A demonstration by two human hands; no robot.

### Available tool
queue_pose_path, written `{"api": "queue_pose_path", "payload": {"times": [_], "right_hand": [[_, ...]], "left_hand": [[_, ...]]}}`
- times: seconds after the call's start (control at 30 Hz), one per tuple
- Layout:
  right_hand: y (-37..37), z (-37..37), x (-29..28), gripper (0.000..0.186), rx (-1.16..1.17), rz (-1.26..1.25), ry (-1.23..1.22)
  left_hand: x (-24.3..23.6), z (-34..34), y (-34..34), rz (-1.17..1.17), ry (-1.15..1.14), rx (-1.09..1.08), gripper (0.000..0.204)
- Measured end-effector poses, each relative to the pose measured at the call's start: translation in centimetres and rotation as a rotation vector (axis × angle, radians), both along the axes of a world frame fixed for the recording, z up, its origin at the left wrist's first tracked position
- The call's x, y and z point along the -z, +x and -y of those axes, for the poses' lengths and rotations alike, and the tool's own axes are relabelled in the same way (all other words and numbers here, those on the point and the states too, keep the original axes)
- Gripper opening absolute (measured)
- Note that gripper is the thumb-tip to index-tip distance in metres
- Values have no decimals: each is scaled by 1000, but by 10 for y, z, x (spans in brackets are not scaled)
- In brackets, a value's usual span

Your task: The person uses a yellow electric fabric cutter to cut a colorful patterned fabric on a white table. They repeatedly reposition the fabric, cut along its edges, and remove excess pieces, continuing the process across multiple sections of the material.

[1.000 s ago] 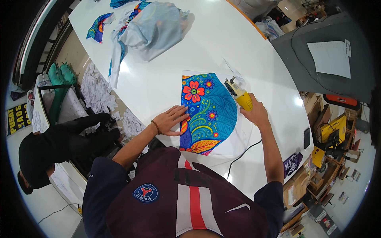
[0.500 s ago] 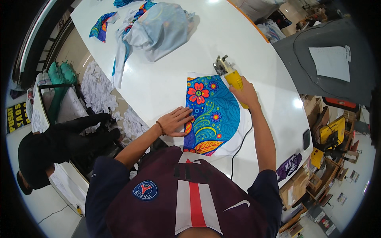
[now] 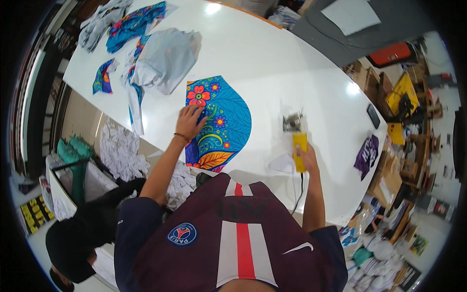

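Observation:
My left hand (image 3: pixel 192 120) lies over the left side of a flat fabric panel (image 3: pixel 228 121), printed with turquoise leaves, flowers and swirls, fingers slightly bent and apart. To the right of the panel, my right hand (image 3: pixel 308 159) grips a yellow corded electric cutter (image 3: pixel 299 146), whose metal blade head points away from me over the white table (image 3: pixel 258 53). A white offcut (image 3: pixel 281 163) lies beside the cutter, with a gap between the panel and the tool.
Crumpled pale and printed fabrics (image 3: pixel 165 63) occupy the back left. A phone (image 3: pixel 372 116) and purple cloth (image 3: pixel 366 155) sit at the right edge. Someone in black (image 3: pixel 80 226) is at lower left, near scraps (image 3: pixel 119 151). A grey surface (image 3: pixel 316 36) adjoins at back right.
The cutter has moved from the panel's upper right edge to bare table farther right. My left hand sits higher on the panel, which appears farther left and up as the view has shifted.

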State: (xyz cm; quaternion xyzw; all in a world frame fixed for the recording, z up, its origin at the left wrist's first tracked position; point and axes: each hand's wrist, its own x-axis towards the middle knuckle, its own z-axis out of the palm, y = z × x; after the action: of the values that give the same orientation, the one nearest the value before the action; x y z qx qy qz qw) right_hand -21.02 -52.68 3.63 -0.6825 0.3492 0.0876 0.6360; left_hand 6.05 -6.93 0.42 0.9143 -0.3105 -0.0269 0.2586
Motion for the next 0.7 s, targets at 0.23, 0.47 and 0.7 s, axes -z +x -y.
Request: {"api": "queue_pose_path", "payload": {"times": [0.23,0.47,0.7], "right_hand": [[-270,-104,-14,34,384,-52,-170],[-367,-237,-17,33,1106,3,38],[-328,-261,-16,37,1090,-3,-24]], "left_hand": [[24,162,-44,107,226,-30,103],[7,239,-99,7,218,959,95],[8,164,-146,-40,54,573,81]]}}
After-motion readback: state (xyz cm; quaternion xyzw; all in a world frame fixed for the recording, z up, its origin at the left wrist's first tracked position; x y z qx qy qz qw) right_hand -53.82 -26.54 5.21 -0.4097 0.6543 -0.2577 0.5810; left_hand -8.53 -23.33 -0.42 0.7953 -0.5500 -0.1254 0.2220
